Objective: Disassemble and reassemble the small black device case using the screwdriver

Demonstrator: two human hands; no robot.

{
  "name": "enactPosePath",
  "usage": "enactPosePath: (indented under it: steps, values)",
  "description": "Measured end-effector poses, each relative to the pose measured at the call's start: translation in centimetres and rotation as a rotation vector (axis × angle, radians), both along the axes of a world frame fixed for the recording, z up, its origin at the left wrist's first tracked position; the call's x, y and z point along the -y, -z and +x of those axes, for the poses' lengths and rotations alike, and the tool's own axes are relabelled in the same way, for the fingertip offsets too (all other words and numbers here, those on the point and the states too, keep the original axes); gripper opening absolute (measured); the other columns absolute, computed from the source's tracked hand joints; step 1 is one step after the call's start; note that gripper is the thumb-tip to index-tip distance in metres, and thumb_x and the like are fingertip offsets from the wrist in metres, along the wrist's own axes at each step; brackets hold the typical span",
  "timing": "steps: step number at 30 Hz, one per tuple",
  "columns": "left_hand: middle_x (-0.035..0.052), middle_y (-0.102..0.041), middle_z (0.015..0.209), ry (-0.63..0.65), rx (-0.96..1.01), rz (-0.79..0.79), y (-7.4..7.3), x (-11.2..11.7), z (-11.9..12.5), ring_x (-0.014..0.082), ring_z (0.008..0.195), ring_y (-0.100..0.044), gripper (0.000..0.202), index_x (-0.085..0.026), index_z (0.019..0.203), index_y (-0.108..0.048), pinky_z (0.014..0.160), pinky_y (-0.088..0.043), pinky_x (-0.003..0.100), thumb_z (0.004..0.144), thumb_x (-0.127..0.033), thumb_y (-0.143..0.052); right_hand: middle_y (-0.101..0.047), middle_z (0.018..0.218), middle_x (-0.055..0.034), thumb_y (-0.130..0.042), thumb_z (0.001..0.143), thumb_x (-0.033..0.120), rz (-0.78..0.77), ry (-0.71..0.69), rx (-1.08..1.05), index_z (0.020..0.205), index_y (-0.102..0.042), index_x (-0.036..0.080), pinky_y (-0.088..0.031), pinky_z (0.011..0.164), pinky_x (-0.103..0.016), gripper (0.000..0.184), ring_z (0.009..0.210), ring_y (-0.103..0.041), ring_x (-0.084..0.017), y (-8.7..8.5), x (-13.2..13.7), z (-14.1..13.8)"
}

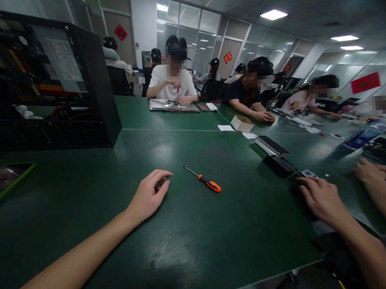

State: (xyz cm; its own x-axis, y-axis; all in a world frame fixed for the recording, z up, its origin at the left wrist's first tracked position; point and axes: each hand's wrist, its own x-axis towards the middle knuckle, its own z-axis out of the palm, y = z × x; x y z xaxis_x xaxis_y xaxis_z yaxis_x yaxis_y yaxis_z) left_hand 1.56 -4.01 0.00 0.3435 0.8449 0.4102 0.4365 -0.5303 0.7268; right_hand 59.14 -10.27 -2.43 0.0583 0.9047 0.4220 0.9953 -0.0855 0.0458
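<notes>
My left hand (149, 195) rests on the green table (192, 232), fingers loosely curled with the tips on the surface, nothing visibly in it. An orange-handled screwdriver (205, 180) lies on the table just to the right of that hand, not touched. My right hand (320, 197) lies palm down at the table's right edge, fingers stretched over a dark flat device (285, 168), fingertips touching its near end beside a small white label. What is under the palm is hidden.
An open black computer case (46, 80) stands at the back left. A green-edged tray (4, 182) sits at far left. A small cardboard box (242, 123) and paper slips lie mid-table. Another person's hands (380, 175) rest at right. Several people work along the far side.
</notes>
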Motion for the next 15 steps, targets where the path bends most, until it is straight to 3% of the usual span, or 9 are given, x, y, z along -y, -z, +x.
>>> enactPosePath:
  steps: [10,15]
  values:
    - [0.0078,-0.064,0.118,0.012,0.003,-0.008,0.0,0.0,0.0,0.0191,0.092,-0.066,0.022,-0.02,0.114,-0.067,0.076,-0.053,0.031,0.1,-0.028,-0.052,-0.073,0.106,-0.0182,-0.035,0.098,0.051,0.206,0.081,0.024,0.099,-0.071,0.02,-0.057,0.081,-0.047,0.048,0.096,-0.07,-0.035,-0.2,1.9,-2.7]
    - [0.0085,-0.064,0.12,0.014,-0.001,-0.018,-0.1,0.0,-0.1,0.0208,0.097,-0.066,0.022,-0.021,0.112,-0.068,0.08,-0.054,0.033,0.1,-0.029,-0.052,-0.072,0.098,-0.0165,-0.034,0.096,0.05,0.218,0.089,0.078,0.093,-0.071,0.021,-0.056,0.069,-0.044,0.047,0.084,-0.07,-0.033,-0.3,1.7,-2.8]
